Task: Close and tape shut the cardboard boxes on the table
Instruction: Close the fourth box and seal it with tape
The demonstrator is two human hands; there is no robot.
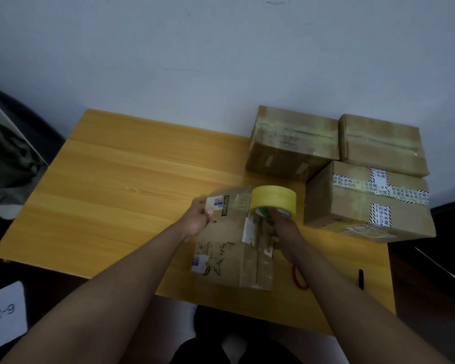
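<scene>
Near the table's (116,179) front edge we count one cardboard box (221,258): our left hand (199,219) grips its far left corner, and our right hand (283,227) grasps the single yellow tape roll (273,199) at its top. Three taped boxes (365,203) crowd the far right corner.

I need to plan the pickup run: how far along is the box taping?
Three boxes at the table's far right look closed and taped. In hand: the left hand steadies the fourth box while the right hand holds the yellow tape roll at its top edge. Left: finishing this box's seam.
</scene>
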